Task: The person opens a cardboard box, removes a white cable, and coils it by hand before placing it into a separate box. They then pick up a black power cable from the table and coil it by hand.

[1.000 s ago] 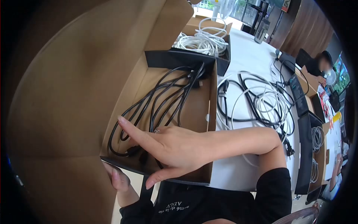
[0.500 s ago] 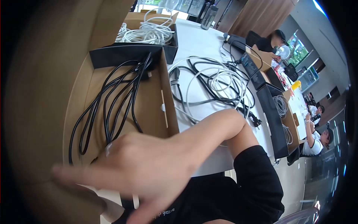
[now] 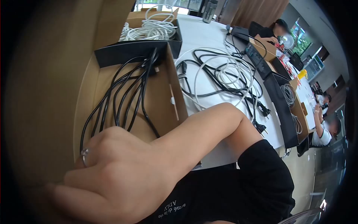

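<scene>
Black cables lie in the open cardboard box, right hand now curled at its near edge

The black cables [image 3: 123,97] lie looped inside the cardboard box [image 3: 164,100] on the white table [image 3: 209,37]. A second ago the right hand [image 3: 119,175] lay flat and spread over the cables; it has since drawn back to the box's near corner, fingers [image 3: 78,194] folded close, ring showing, seemingly pressing the cardboard and holding no cable. The left hand is out of view.

head cam, looks down, close-up
</scene>
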`<state>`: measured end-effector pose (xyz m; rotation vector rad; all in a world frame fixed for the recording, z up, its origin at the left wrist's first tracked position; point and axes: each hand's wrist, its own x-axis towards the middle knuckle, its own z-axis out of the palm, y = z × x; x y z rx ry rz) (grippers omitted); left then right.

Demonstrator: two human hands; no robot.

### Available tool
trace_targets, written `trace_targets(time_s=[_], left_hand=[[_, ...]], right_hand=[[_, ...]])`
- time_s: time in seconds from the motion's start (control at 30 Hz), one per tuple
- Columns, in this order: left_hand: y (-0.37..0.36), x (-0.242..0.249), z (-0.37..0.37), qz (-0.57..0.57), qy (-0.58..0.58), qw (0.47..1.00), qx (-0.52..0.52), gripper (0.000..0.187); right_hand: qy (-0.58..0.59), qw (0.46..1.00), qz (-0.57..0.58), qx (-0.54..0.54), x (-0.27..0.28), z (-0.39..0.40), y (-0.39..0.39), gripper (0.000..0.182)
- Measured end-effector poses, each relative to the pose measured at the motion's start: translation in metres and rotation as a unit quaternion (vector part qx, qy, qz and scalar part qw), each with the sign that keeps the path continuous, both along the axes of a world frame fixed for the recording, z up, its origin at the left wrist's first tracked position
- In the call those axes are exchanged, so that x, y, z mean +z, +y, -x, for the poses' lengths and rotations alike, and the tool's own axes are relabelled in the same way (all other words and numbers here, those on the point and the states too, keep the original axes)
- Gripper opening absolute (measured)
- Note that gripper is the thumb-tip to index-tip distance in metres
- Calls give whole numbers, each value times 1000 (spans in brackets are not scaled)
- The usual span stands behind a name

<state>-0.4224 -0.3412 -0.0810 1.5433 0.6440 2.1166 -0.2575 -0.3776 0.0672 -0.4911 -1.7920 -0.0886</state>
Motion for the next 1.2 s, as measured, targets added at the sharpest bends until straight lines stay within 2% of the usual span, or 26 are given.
trace_targets(time_s=[0.3,0.67,0.93,1.03,1.13,1.2], left_hand=[[-3,7,4,-3,12,1000,2,58],[-3,15,12,-7,24,1000,-3,58],[-5,22,14,-8,31,999,3,58],[-5,26,14,-3,35,999,8,58],[-4,31,13,-2,41,999,9,58],[-4,33,13,-2,41,999,9,58]], right_hand=[[-29,999,35,8,1,-5,-8,27],[-28,999,25,9,0,-5,-8,25],[-20,998,-25,-48,-1,-6,-10,21],[7,1000,-18,-13,-3,-7,-7,20],[111,990,16,87,-7,4,-1,20],[182,979,19,94,-7,11,0,20]])
